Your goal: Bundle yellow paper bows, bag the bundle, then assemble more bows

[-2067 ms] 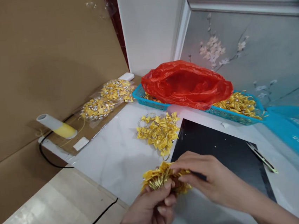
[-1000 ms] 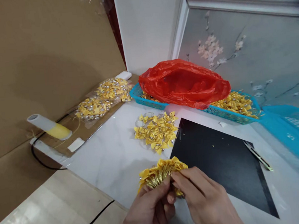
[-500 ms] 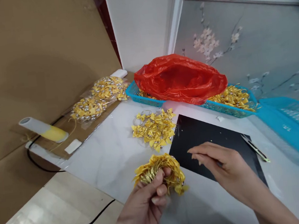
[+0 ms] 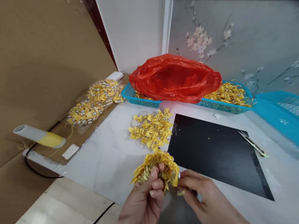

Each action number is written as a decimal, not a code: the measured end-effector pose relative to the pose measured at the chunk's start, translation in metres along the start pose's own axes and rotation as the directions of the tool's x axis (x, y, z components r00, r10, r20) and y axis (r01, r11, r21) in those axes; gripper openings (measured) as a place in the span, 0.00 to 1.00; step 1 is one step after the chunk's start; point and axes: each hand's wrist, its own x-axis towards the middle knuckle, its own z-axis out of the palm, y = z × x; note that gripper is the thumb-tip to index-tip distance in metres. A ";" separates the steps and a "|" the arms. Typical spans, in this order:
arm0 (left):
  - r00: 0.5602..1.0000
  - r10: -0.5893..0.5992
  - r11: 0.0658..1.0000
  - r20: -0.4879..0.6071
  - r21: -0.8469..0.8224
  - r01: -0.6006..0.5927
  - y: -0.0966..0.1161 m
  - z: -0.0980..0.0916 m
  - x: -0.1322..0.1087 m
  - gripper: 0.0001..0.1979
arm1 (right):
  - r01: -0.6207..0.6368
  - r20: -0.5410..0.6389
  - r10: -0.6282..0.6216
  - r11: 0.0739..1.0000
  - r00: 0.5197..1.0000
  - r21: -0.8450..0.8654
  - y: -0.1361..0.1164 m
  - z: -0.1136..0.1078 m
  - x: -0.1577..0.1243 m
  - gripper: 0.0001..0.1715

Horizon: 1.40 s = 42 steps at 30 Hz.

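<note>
My left hand (image 4: 147, 200) is closed around a bunch of yellow flowers (image 4: 154, 159) with silver beads; their gold wire stems gather under the thumb. At the bunch's right edge my right hand (image 4: 199, 193) has its fingers drawn together, and a small yellow flower (image 4: 181, 193) shows at the fingertips; how firmly it is pinched is partly hidden. Just beyond the bunch, a loose pile of similar yellow flowers (image 4: 152, 129) with wire loops lies on the white table (image 4: 98, 159).
A black mat (image 4: 209, 155) carries small scissors or snips (image 4: 253, 143) on its right edge. Behind stands a blue basket (image 4: 220, 105) of yellow flowers under a red plastic bag (image 4: 173, 79). Bagged flowers (image 4: 95, 99) and a white-yellow cylinder (image 4: 39, 136) lie left; a blue lid (image 4: 287, 119) is right.
My right hand has moved from above the black mat, down and left to the right edge of the bunch. The left hand keeps its hold. The view has shifted slightly.
</note>
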 end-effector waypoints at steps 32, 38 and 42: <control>0.998 -0.031 0.945 0.061 0.327 0.009 -0.011 -0.004 -0.001 0.04 | 0.303 0.063 -0.299 0.895 0.952 -0.328 -0.031 -0.050 0.033 0.19; 0.997 -0.049 0.978 0.054 0.206 0.036 -0.012 -0.004 0.000 0.06 | 0.383 0.127 -0.367 0.810 0.922 -0.444 -0.034 -0.022 0.032 0.15; 0.993 -0.065 0.987 0.097 0.154 0.049 -0.010 -0.006 0.000 0.03 | 0.374 0.101 -0.376 0.783 0.921 -0.496 -0.026 -0.016 0.030 0.19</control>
